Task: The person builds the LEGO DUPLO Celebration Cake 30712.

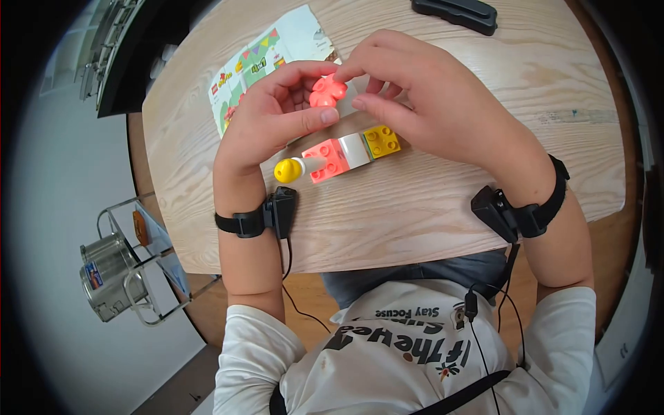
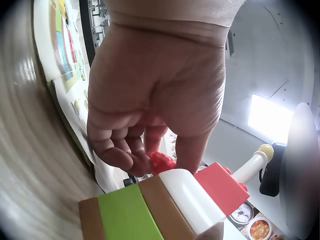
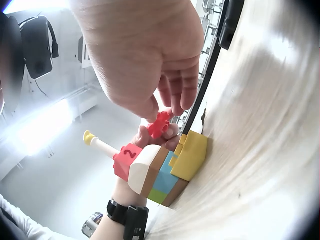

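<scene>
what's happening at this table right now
A person is holding a small pinkish-red piece over the table. The left hand grips it between thumb and fingers, and the right hand is right beside it, fingers bent toward it. Just below the hands stands a stack of toy bricks, with a white stick topped in yellow on its red brick. A printed sheet lies behind the left hand.

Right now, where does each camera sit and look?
Head: worn on the head, facing down on left hand, right hand and shirt.
Left wrist: on that wrist, facing its palm and the blocks.
Right wrist: on that wrist, facing its palm, the blocks and left forearm.
Both wrist views share the blocks and red piece.
</scene>
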